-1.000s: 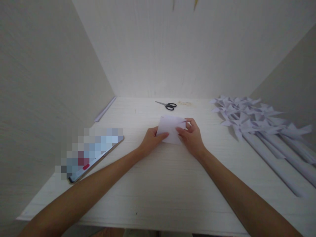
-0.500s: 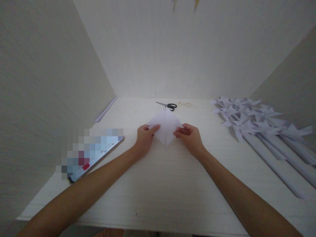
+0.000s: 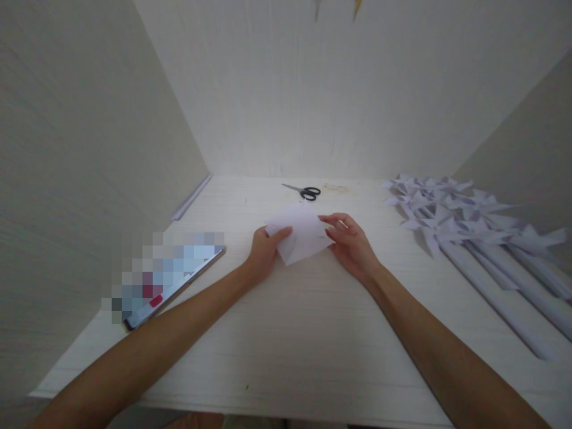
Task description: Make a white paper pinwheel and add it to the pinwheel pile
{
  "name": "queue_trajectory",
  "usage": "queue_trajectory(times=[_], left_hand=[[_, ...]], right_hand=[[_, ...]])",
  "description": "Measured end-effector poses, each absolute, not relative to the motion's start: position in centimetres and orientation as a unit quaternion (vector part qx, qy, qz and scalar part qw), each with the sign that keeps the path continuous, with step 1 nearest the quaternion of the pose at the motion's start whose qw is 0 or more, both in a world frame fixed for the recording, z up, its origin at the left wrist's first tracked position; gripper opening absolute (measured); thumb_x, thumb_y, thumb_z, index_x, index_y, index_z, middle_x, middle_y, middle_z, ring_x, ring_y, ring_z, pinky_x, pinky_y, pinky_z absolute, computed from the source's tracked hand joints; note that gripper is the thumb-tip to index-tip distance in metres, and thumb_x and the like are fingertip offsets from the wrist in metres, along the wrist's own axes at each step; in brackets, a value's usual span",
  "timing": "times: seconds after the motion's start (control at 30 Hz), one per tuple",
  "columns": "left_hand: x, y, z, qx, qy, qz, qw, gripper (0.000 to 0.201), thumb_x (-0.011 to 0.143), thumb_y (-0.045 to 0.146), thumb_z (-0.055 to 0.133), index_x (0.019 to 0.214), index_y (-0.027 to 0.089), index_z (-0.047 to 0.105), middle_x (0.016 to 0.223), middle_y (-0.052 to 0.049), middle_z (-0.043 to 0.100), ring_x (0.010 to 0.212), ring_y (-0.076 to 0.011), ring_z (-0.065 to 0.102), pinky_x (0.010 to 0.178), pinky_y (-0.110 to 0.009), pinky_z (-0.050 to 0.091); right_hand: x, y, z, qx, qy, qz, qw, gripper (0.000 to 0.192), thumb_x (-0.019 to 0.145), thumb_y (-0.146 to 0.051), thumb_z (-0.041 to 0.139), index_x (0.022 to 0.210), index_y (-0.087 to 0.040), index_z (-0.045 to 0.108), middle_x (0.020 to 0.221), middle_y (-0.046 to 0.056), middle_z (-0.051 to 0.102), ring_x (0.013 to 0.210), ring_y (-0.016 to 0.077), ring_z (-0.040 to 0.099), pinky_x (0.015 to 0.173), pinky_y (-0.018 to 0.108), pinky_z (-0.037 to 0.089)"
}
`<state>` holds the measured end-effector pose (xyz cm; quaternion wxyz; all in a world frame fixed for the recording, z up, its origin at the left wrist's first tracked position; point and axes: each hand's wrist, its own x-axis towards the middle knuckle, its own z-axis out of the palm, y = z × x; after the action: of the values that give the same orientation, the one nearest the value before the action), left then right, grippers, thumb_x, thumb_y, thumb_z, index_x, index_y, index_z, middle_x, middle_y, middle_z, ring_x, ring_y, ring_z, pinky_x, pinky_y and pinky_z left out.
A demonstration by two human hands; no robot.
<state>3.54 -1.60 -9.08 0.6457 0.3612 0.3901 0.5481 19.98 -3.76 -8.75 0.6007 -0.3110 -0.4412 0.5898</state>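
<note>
A small square sheet of white paper with crease or cut marks is held above the table, turned at a slant. My left hand grips its left corner, thumb pressed on top and the other fingers underneath. At the right corner is my right hand, fingers apart and close to the edge; whether a fingertip touches the paper is hard to see. Just beyond the sheet lie black-handled scissors, blades pointing left.
Several white paper pinwheels on rolled paper sticks lie at the right. One rolled paper tube rests along the left wall. A phone, partly pixelated, stands near my left forearm. Walls enclose the white table on three sides.
The paper has turned, its near corner swinging left. My right hand has loosened from the right corner and spread its fingers, while my left hand keeps its hold.
</note>
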Motion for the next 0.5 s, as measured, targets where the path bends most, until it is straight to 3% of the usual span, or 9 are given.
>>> queue_trajectory(times=[0.1, 0.17, 0.3, 0.5], left_hand=[[3.5, -1.8, -9.1, 0.383, 0.385, 0.520, 0.659, 0.025, 0.054, 0.020, 0.068, 0.076, 0.011, 0.062, 0.069, -0.004, 0.066, 0.062, -0.0143, 0.060, 0.065, -0.030, 0.047], [3.4, -1.9, -9.2, 0.402, 0.381, 0.503, 0.663, 0.026, 0.053, 0.021, 0.068, 0.076, 0.010, 0.062, 0.068, -0.005, 0.066, 0.061, -0.0152, 0.060, 0.065, -0.030, 0.048], [3.3, -2.0, -9.6, 0.451, 0.394, 0.479, 0.642, 0.027, 0.054, 0.025, 0.068, 0.077, 0.011, 0.064, 0.068, -0.005, 0.066, 0.061, -0.0160, 0.060, 0.063, -0.031, 0.048], [3.3, -2.1, -9.9, 0.517, 0.439, 0.454, 0.578, 0.023, 0.057, 0.029, 0.066, 0.070, 0.011, 0.064, 0.067, -0.004, 0.065, 0.056, -0.0123, 0.057, 0.054, -0.024, 0.045]], right_hand=[[20.5, -3.7, -8.6, -0.313, -0.478, 0.602, 0.558, 0.028, 0.063, -0.021, 0.064, 0.090, -0.029, 0.058, 0.107, -0.001, 0.053, 0.086, 0.0114, 0.054, 0.073, 0.027, 0.045], [20.6, -3.6, -8.8, -0.309, -0.499, 0.615, 0.527, 0.027, 0.061, -0.019, 0.066, 0.086, -0.027, 0.061, 0.107, -0.001, 0.053, 0.086, 0.0112, 0.054, 0.071, 0.025, 0.045], [20.4, -3.5, -9.5, -0.309, -0.536, 0.612, 0.493, 0.010, 0.059, -0.017, 0.068, 0.068, -0.019, 0.064, 0.088, 0.000, 0.057, 0.076, 0.0099, 0.054, 0.066, 0.022, 0.043], [20.0, -3.7, -9.4, -0.351, -0.501, 0.649, 0.451, 0.017, 0.068, -0.033, 0.061, 0.073, -0.017, 0.061, 0.070, -0.001, 0.057, 0.066, 0.0086, 0.053, 0.065, 0.023, 0.042]])
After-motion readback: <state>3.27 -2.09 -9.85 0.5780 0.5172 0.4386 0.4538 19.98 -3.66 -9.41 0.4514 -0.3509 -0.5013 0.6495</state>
